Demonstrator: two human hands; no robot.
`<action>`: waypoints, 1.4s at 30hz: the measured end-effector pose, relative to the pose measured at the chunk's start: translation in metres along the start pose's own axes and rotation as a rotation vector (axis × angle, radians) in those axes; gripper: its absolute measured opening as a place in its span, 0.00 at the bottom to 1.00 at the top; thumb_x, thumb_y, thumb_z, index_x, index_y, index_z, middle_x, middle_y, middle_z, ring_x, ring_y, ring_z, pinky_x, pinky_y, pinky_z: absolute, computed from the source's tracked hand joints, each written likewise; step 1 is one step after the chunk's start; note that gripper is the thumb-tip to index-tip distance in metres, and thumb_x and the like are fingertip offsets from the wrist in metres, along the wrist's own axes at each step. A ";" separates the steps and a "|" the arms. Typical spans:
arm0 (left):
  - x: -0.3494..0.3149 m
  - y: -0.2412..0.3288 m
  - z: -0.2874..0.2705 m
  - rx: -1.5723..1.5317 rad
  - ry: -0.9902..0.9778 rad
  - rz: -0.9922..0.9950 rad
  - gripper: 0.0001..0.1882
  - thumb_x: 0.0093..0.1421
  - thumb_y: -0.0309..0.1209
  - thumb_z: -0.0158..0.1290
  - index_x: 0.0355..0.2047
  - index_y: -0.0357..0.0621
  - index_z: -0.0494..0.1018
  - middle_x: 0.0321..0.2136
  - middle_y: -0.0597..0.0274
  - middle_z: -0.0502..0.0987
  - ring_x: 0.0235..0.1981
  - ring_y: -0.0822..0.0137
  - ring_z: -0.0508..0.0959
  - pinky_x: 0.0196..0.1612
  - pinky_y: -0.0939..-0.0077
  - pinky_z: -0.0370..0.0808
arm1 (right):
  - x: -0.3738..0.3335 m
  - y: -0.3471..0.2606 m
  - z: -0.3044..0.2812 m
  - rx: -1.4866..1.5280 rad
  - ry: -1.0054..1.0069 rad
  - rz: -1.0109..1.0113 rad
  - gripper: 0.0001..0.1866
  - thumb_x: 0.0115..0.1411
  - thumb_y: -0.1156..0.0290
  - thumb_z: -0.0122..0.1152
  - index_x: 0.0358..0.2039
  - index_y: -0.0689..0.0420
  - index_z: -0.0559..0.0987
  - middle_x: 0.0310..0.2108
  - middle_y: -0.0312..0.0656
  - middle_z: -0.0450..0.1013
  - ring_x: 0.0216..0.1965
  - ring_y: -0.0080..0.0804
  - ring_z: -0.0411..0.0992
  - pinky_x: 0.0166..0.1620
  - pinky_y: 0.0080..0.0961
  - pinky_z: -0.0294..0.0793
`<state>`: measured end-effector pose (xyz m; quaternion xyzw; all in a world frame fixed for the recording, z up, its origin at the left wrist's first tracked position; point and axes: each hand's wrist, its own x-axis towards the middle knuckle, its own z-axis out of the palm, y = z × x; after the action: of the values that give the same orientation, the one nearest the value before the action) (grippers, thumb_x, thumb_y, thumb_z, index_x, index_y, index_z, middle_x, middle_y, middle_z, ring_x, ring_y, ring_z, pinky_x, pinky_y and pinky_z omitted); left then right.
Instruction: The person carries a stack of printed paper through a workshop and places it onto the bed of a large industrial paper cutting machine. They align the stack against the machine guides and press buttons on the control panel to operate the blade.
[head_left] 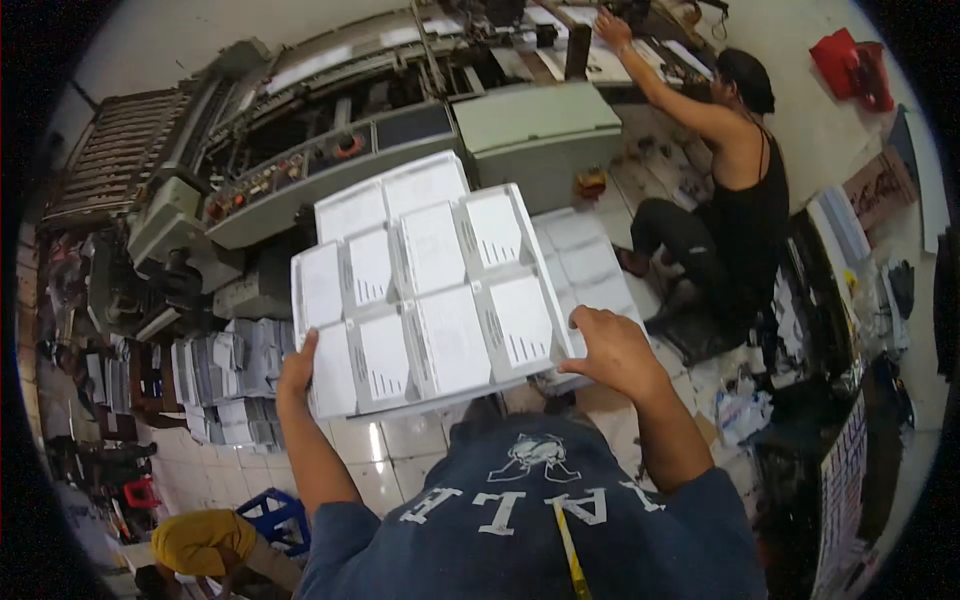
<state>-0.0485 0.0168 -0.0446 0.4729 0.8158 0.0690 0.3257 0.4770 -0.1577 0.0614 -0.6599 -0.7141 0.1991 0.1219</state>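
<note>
A wide stack of large printed sheets [435,330], each white with grey borders dividing it into several panels, is in front of my body. My left hand [298,368] grips its near left edge, thumb up along the side and the other fingers mostly out of sight below. On the opposite edge, at the near right corner, my right hand [612,350] holds the same stack between thumb and fingers. Beyond its far edge lies another pile of similar sheets [350,212], partly covered. I cannot tell whether the stack in my hands rests on something.
A long grey-green printing machine [330,160] with a control panel and a pale green cabinet [540,125] stands ahead. At right a co-worker [745,190] in black sits reaching to it. More paper stacks [235,375] lie left. Behind left, a person in yellow [205,545] bends near a blue stool [278,517].
</note>
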 end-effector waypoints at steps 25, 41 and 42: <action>-0.048 0.047 -0.024 -0.283 -0.167 0.013 0.43 0.64 0.65 0.38 0.50 0.32 0.74 0.43 0.48 0.79 0.44 0.55 0.76 0.45 0.64 0.72 | -0.002 -0.022 0.015 -0.198 -0.066 0.210 0.33 0.44 0.63 0.75 0.47 0.58 0.67 0.27 0.53 0.77 0.31 0.54 0.77 0.35 0.45 0.75; -0.082 0.035 -0.032 -0.329 -0.164 0.139 0.47 0.63 0.67 0.38 0.52 0.28 0.72 0.51 0.39 0.74 0.51 0.52 0.75 0.55 0.62 0.70 | 0.015 0.003 0.043 1.189 0.030 0.522 0.32 0.63 0.65 0.58 0.64 0.65 0.60 0.60 0.52 0.65 0.59 0.40 0.66 0.57 0.32 0.67; -0.085 0.035 -0.036 -0.350 -0.175 0.125 0.47 0.62 0.68 0.37 0.52 0.29 0.72 0.51 0.40 0.74 0.51 0.53 0.74 0.55 0.62 0.69 | 0.019 0.017 0.062 1.319 -0.002 0.443 0.34 0.63 0.65 0.59 0.65 0.65 0.58 0.60 0.53 0.65 0.59 0.40 0.66 0.59 0.32 0.65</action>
<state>-0.0156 -0.0263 0.0382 0.4631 0.7289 0.1884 0.4676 0.4630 -0.1455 -0.0026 -0.5780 -0.2924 0.6124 0.4532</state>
